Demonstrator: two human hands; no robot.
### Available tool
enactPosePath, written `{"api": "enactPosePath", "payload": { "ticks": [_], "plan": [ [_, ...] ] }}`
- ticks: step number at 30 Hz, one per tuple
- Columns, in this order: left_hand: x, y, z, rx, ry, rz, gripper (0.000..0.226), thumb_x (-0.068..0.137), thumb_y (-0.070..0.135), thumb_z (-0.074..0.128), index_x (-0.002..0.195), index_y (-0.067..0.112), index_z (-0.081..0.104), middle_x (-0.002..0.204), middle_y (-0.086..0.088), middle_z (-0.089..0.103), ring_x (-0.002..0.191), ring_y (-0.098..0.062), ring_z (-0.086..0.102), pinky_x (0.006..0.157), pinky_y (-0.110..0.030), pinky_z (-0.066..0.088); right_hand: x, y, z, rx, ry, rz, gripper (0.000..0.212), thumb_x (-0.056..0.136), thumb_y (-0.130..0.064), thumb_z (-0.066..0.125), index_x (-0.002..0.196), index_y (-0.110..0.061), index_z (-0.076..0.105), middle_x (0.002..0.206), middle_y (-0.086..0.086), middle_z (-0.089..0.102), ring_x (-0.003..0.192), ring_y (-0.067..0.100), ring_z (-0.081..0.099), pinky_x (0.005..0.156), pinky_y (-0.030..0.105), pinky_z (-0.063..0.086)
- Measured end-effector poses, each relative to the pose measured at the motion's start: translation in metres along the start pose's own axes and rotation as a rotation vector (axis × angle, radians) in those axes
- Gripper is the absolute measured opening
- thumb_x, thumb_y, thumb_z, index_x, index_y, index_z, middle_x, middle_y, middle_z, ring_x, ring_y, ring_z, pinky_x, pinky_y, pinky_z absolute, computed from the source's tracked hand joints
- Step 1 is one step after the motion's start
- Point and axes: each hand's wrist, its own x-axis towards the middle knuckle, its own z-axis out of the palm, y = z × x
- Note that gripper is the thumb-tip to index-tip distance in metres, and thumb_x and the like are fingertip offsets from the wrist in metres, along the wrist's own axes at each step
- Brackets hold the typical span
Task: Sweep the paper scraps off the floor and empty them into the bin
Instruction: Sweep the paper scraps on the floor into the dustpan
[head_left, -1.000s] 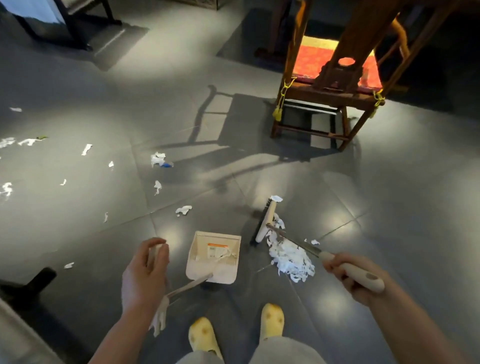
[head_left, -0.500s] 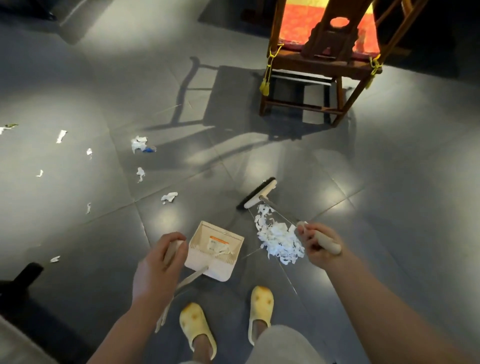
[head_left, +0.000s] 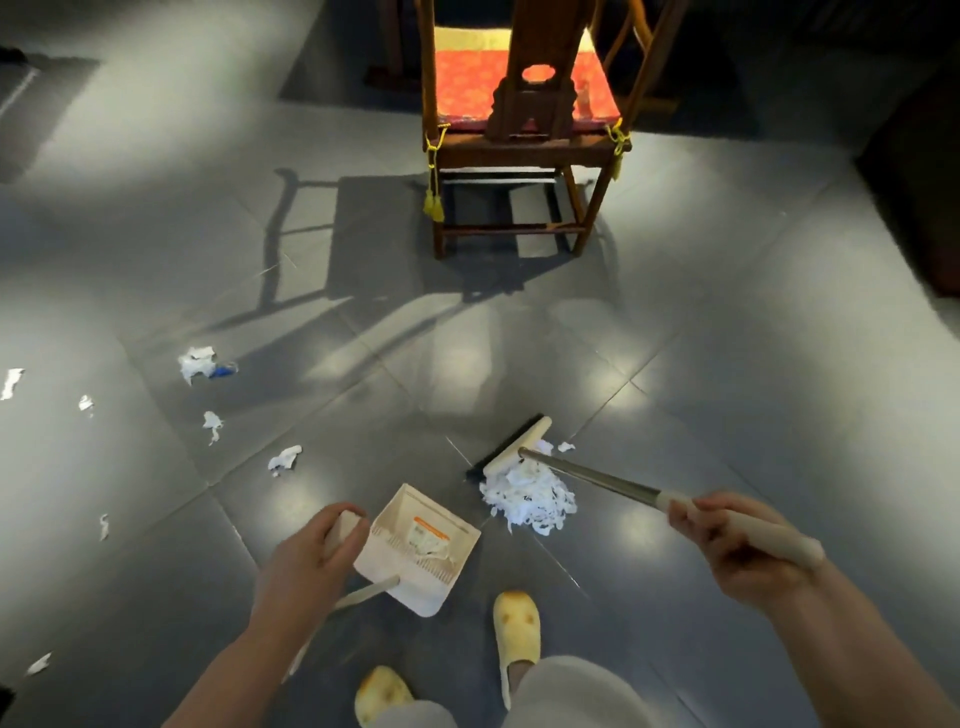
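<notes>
1. Loose paper scraps (head_left: 283, 459) lie scattered on the floor (head_left: 727, 364) at far left, untouched since a second ago.
2. The left hand (head_left: 306, 561) grips the dustpan (head_left: 415, 556) handle; the pan's mouth has turned toward the heap.
3. The paper pile (head_left: 530, 499) sits just beside the pan, tighter than before.
4. The broom (head_left: 511, 447) head now rests behind the pile, ready to push it in.
5. The right hand (head_left: 737, 540) is clenched round the broom handle, drawn farther back.
</notes>
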Motion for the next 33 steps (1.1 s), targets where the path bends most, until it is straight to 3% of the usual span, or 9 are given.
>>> {"api": "enactPosePath", "payload": {
  "ticks": [4,8,12,15,17,20,24,30,33],
  "plan": [
    [0.011,-0.004,0.006,0.098,-0.089,0.075,0.008,0.093,0.042,0.062,0.093,0.05,0.059,0.067,0.024,0.063,0.064,-0.016,0.062,0.067,-0.037,0.05,-0.038,0.014,-0.013,-0.16,0.102,-0.049,0.09,0.021,0.012,0.09,0.103,0.001,0.053,0.058,0.007,0.058,0.029,0.006,0.048,0.022,0.017,0.035],
    [0.018,-0.006,0.01,0.068,-0.112,0.09,0.018,0.079,0.06,0.055,0.093,0.051,0.061,0.068,0.022,0.062,0.063,-0.019,0.06,0.076,-0.044,0.054,-0.045,0.028,-0.009,-0.881,0.556,-0.285,0.052,0.07,0.003,0.073,0.118,-0.014,0.065,0.057,0.006,0.062,0.034,0.01,0.05,0.031,0.016,0.035],
    [0.021,-0.005,0.015,0.056,-0.134,0.129,0.024,0.076,0.063,0.051,0.094,0.05,0.061,0.069,0.022,0.062,0.064,-0.021,0.059,0.075,-0.047,0.055,-0.02,0.04,-0.008,-1.296,0.746,-0.339,0.052,0.065,0.002,0.073,0.111,-0.022,0.069,0.052,0.004,0.066,0.039,0.016,0.061,0.04,0.017,0.043],
    [0.024,0.001,0.021,0.066,-0.142,0.15,0.028,0.075,0.068,0.047,0.094,0.051,0.06,0.072,0.02,0.064,0.067,-0.018,0.06,0.075,-0.044,0.054,0.009,0.051,-0.016,-1.423,0.775,-0.295,0.052,0.062,-0.002,0.072,0.111,-0.019,0.07,0.066,0.007,0.07,0.048,0.018,0.066,0.047,0.022,0.051],
    [0.028,0.005,0.025,0.105,-0.138,0.157,0.03,0.073,0.072,0.041,0.089,0.053,0.058,0.075,0.016,0.065,0.073,-0.016,0.063,0.078,-0.041,0.052,0.025,0.06,-0.02,-1.468,0.785,-0.255,0.046,0.061,-0.005,0.073,0.106,-0.015,0.073,0.077,0.009,0.073,0.065,0.023,0.071,0.062,0.031,0.059],
    [0.032,0.01,0.029,0.182,-0.13,0.159,0.028,0.076,0.07,0.035,0.087,0.052,0.052,0.078,0.012,0.065,0.079,-0.016,0.064,0.079,-0.038,0.049,0.044,0.083,-0.021,-1.49,0.752,-0.207,0.036,0.061,-0.009,0.074,0.096,-0.012,0.076,0.078,0.008,0.074,0.075,0.023,0.071,0.074,0.035,0.06],
    [0.035,0.009,0.033,0.177,-0.099,0.166,0.047,0.07,0.077,0.026,0.095,0.047,0.052,0.075,0.009,0.064,0.079,-0.022,0.063,0.08,-0.04,0.048,0.057,0.119,-0.021,-1.505,0.673,-0.194,0.043,0.061,-0.007,0.075,0.104,-0.011,0.073,0.084,0.01,0.073,0.072,0.024,0.071,0.07,0.035,0.061],
    [0.041,0.013,0.033,0.218,-0.085,0.189,0.03,0.081,0.065,0.032,0.093,0.045,0.05,0.071,0.011,0.059,0.076,-0.023,0.06,0.076,-0.038,0.045,0.044,0.118,-0.018,-1.657,0.591,-0.14,0.049,0.062,-0.008,0.073,0.106,-0.03,0.07,0.075,0.004,0.069,0.06,0.019,0.064,0.068,0.03,0.06],
    [0.045,0.012,0.031,0.215,-0.08,0.197,0.029,0.081,0.064,0.033,0.095,0.046,0.05,0.07,0.01,0.057,0.073,-0.025,0.058,0.073,-0.037,0.044,0.026,0.113,-0.017,-1.656,0.55,-0.085,0.064,0.06,-0.007,0.075,0.118,-0.033,0.067,0.081,0.002,0.066,0.053,0.011,0.057,0.059,0.022,0.053]
  ]
}}
